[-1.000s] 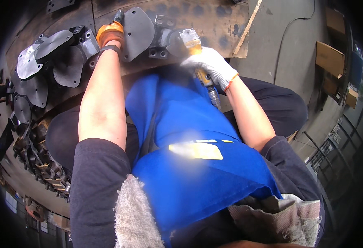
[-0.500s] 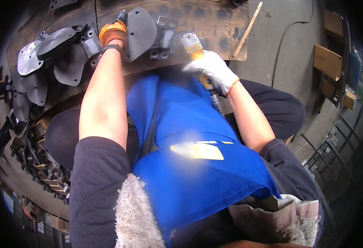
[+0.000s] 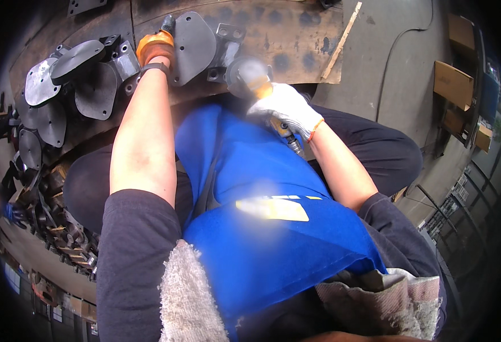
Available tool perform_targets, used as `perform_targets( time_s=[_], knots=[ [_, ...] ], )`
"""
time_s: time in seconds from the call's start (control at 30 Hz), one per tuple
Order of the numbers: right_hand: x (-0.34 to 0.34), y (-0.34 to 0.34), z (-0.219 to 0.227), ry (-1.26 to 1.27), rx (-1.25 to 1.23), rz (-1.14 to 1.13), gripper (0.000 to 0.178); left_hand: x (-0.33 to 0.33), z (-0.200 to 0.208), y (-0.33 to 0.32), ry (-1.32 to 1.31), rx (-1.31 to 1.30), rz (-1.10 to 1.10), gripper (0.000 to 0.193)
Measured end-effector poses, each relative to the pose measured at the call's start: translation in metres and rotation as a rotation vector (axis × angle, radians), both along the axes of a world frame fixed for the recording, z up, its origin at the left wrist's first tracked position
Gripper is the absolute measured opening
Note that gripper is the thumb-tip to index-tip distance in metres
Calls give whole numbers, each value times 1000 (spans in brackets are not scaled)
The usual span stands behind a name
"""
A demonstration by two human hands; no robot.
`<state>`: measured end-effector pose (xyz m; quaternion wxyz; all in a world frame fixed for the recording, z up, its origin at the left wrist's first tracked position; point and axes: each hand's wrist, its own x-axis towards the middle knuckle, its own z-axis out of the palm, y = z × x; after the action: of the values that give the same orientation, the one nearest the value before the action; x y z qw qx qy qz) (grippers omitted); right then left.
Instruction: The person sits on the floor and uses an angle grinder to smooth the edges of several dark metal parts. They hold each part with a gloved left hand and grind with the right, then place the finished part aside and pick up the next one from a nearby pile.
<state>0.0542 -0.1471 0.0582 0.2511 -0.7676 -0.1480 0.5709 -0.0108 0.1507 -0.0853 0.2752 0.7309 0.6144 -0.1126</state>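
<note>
In the head view, the left hand [image 3: 155,48], in an orange glove, is at the left edge of a grey plate [image 3: 193,48] near the middle of the worktop's [image 3: 301,37] near edge. Its fingers are bunched beside the plate, but their undersides are hidden, so I cannot tell whether they grip it. The plate has rounded corners and small holes. Just to its right is a bracket [image 3: 230,35] with holed ends, partly hidden by the plate.

The right hand [image 3: 290,109], in a white glove, has its fingers closed round the body of a yellow grinder [image 3: 282,129]. The grinder's round head [image 3: 246,77] is blurred and overlaps the worktop's near edge, just right of the plate; whether it touches anything cannot be told. Its hose fitting [image 3: 295,145] points back toward the blue apron [image 3: 262,157].

Toward the worktop's left end, more plates [image 3: 97,92] lie in an overlapping heap, one tilted on top, with a holed block [image 3: 126,61] at the heap's right side. A flat holed piece [image 3: 86,5] lies near the far left corner. A wood strip [image 3: 341,41] slants along the right edge. Beyond that edge, a cable [image 3: 385,62] runs over the floor, and cardboard boxes [image 3: 453,85] stand farther right.
</note>
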Motion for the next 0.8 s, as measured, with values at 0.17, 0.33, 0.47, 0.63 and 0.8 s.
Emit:
perform_targets(
  time_s=[0.17,0.33,0.47,0.63,0.8],
  knots=[
    [9,-7,-9,-24,5,-31,25,-3,-3,1,-32,19,-5,95],
    [19,-2,-12,95,47,-215,23,-7,21,-9,-52,-12,-118,96],
    [35,3,12,209,133,-432,21,-4,7,-2,-15,-23,-4,95],
    [54,-9,52,293,455,-647,21,-14,-6,2,-81,35,96,60],
    [63,-41,120,206,708,-628,26,-67,-108,36,849,58,-1245,48]
  ],
)
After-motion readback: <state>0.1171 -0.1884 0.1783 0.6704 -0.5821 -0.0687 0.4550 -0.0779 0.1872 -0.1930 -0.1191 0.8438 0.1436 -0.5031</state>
